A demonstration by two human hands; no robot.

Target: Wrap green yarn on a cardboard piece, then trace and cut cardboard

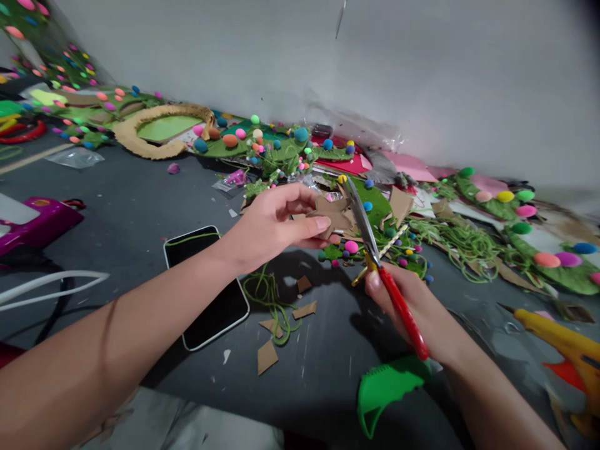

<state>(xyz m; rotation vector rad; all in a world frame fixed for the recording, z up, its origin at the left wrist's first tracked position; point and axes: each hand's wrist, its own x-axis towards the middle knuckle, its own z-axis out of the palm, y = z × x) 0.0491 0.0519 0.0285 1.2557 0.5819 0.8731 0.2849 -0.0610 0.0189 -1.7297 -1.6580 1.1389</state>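
My left hand (276, 219) pinches a small cut piece of brown cardboard (334, 215) between thumb and fingers above the table. In my right hand (398, 290) are scissors (363, 219) with a red handle, their metal blades pointing up and away beside the cardboard's right edge. Part of the scissors' grip is hidden by my fingers. Below my hands lie several cardboard scraps (267, 357) and a loose tangle of green yarn (267, 290). A smartphone (210, 319) with a dark screen rests under my left forearm.
A yellow glue gun (557, 331) lies at the right, and a green plastic tool (389, 387) sits near the front edge. Along the wall are leaf shapes with coloured pom-poms (229, 140) and a curved tan ring (135, 137). A purple device (47, 225) stands at the left.
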